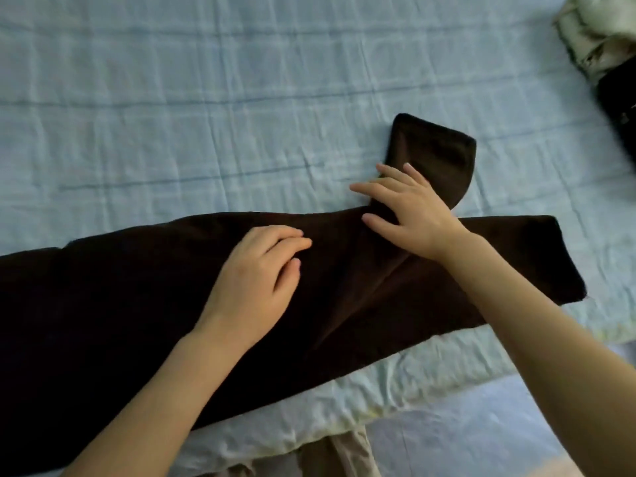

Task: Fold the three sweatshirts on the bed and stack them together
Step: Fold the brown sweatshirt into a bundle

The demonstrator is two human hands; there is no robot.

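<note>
A long, dark brown sweatshirt of soft fabric lies across the near edge of the bed, stretched from the left border toward the right, on a pale blue, creased bedsheet. Its left part runs out of view, so I cannot tell how that end is folded.

My left hand rests palm down on the middle of the garment, fingers close together and slightly curled, pressing the cloth flat rather than pinching it.

Just to the right, my right hand lies palm down where the dark brown hood meets the body of the sweatshirt. Its fingers are spread wide; the index and middle fingertips reach onto the hood and the sheet beside it, and the thumb lies on the brown fabric. The hood sticks up away from me, flat on the sheet.

Further right, the sweatshirt ends in a squared-off edge near the bed's border.

In the far upper right corner sits a crumpled cream and pale green garment, with a black garment just beside it, both well apart from the brown sweatshirt and blurred.
</note>
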